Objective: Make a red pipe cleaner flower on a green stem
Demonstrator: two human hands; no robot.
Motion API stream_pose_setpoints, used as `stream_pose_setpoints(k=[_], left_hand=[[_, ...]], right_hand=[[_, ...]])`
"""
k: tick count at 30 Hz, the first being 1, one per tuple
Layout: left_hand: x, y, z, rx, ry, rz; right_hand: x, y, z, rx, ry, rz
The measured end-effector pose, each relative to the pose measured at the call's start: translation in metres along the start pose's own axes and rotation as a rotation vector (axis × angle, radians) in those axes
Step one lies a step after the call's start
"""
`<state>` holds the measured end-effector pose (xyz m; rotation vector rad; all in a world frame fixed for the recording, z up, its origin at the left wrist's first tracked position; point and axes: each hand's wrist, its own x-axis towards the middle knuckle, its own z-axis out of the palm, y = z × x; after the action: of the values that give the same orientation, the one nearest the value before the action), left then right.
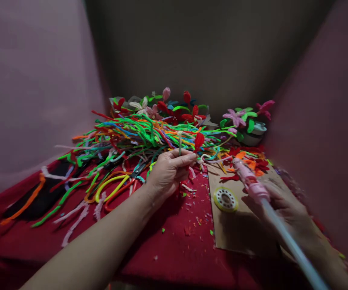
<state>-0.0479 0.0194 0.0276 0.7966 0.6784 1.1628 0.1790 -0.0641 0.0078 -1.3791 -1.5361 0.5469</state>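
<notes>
Over the table's middle, my left hand (172, 169) pinches a red fuzzy pipe-cleaner petal (199, 141) between thumb and fingertips. A thin pale stem (180, 141) rises above the same hand; whether it is gripped too is hard to tell. My right hand (282, 205) is wrapped round a pink glue gun (251, 179), its nozzle pointing toward the left hand and apart from the petal. From the gun's back end a long translucent glue stick (295, 245) runs down toward the lower right. The right fingers are partly hidden behind the gun.
A large heap of coloured pipe cleaners (143, 131) covers the back of the red cloth (174, 241). Scissors (131, 177) lie left of my left hand. A tape roll (225, 199) rests on a cardboard sheet (222, 233) with red and orange petals. Finished flowers (236, 117) stand behind.
</notes>
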Motion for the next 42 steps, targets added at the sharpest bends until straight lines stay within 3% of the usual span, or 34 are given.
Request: stream_pose_setpoints(k=[3,7,13,17,20,22,26,28,36,42], left_hand=[[0.0,0.0,0.001,0.027,0.004,0.0],[-0.002,-0.003,0.003,0.041,-0.027,-0.027],[-0.002,-0.01,0.005,0.058,-0.101,-0.043],[-0.004,-0.015,0.007,0.083,-0.123,-0.057],[-0.008,-0.017,0.011,0.083,-0.178,-0.08],[-0.012,-0.019,0.014,0.074,-0.204,-0.111],[-0.02,-0.021,0.018,0.084,-0.242,-0.175],[-0.022,-0.022,0.019,0.092,-0.261,-0.192],[-0.022,-0.022,0.018,0.08,-0.294,-0.229],[-0.023,-0.021,0.019,0.13,-0.319,-0.238]], right_hand=[[-0.017,0.017,-0.018,-0.377,0.021,-0.048],[-0.038,0.044,-0.039,-0.716,0.044,0.056],[-0.032,0.069,-0.061,-0.923,0.07,0.087],[-0.016,0.058,-0.063,-1.014,0.043,-0.055],[-0.005,0.025,-0.047,-0.75,0.137,-0.172],[0.002,-0.003,-0.026,-0.387,0.082,-0.148],[0.017,-0.038,0.021,0.352,-0.143,0.222],[0.022,-0.041,0.038,0.623,-0.169,0.298],[0.026,-0.04,0.053,0.942,-0.149,0.408],[0.026,-0.04,0.056,0.97,-0.126,0.348]])
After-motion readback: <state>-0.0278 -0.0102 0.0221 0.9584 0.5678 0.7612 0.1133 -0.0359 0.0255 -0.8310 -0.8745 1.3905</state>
